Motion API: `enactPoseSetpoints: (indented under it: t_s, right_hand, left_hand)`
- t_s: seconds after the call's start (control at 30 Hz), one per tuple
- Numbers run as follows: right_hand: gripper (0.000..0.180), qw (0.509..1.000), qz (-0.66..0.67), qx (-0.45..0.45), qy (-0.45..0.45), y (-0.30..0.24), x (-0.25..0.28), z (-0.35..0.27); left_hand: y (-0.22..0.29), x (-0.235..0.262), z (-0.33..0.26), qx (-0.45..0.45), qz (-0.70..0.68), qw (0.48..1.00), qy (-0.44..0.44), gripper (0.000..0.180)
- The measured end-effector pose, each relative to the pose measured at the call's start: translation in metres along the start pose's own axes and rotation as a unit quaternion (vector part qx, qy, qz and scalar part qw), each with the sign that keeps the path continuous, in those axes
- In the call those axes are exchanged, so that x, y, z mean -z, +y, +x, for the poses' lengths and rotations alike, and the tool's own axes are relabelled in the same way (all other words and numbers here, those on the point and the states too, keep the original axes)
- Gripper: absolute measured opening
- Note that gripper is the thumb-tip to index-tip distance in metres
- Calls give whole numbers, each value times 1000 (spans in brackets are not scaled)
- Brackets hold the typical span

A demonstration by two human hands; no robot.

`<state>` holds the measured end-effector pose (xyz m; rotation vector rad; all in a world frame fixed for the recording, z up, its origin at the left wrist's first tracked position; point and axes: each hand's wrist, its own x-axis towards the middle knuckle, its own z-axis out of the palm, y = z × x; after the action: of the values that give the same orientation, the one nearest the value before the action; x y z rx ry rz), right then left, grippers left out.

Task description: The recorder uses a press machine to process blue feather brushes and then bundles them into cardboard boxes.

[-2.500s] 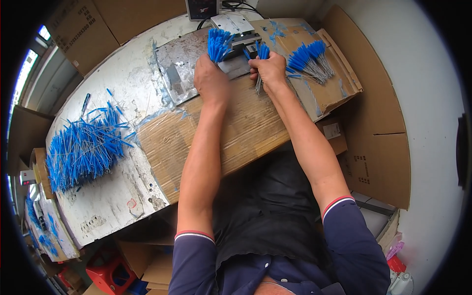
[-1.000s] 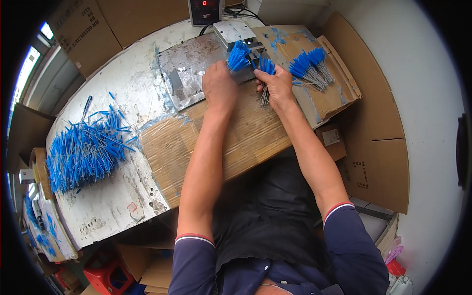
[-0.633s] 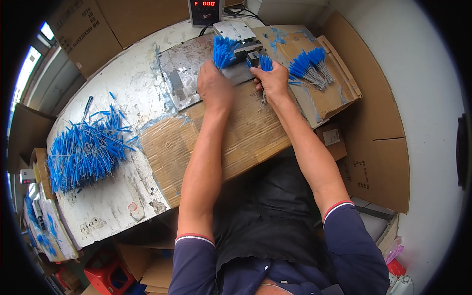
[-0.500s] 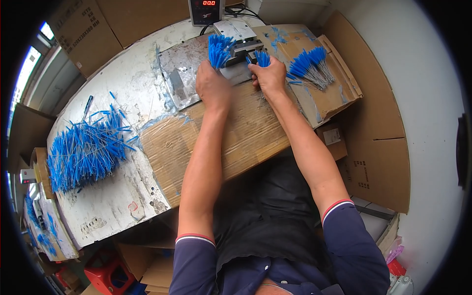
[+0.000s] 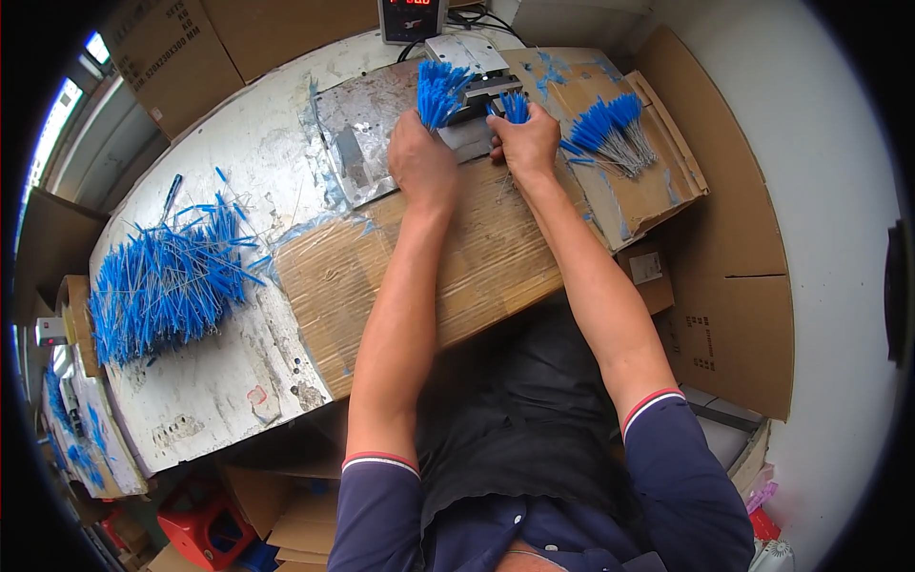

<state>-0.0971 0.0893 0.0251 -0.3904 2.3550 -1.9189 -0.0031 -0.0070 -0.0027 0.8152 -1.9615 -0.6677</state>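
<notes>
In the head view, the left hand (image 5: 422,162) is closed around the lower part of a thick bundle (image 5: 440,93) of thin wire-like pieces, whose blue ends fan out above the fist. Gripping the bare stems probably keeps the bunch together and leaves the blue ends free. Just to its right, the right hand (image 5: 527,143) is curled around a smaller bunch (image 5: 516,107), blue ends upward, thumb toward the left hand. A blue piece seems to be at the thumb tip, but whether it is pinched there is too small to tell.

Just beyond the gap between the hands sits a dark metal fixture (image 5: 491,88); holding both bunches near it likely keeps reaches short. Past it, well beyond the left hand, stands a box with a red display (image 5: 412,21). Under and left of the left hand lies a worn metal plate (image 5: 362,105), and the forearms pass over a flat cardboard sheet (image 5: 353,286), perhaps there as padding.

Well to the left of the left hand, a loose heap (image 5: 167,286) of like pieces lies tangled on the white table (image 5: 219,410). Near the right hand, on its right, a neater fan (image 5: 610,129) rests on a cardboard box (image 5: 681,172), blue ends pointing away from the person, which probably keeps it apart from the heap.
</notes>
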Motion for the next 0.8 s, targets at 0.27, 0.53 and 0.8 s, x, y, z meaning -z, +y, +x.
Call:
enactPoseSetpoints:
  t_s: [0.27,0.53,0.8]
  right_hand:
    - [20,996,71,-46,-4,0,-1,0]
    - [16,982,187,-7,-1,-5,16,-2]
    - [20,989,136,49,-18,4,16,-38]
  left_hand:
    - [4,3,-2,-34,7,999,-22,15]
    - [6,1,-2,-70,23,995,-65,12]
    - [3,-1,-1,-65,21,994,-81,15]
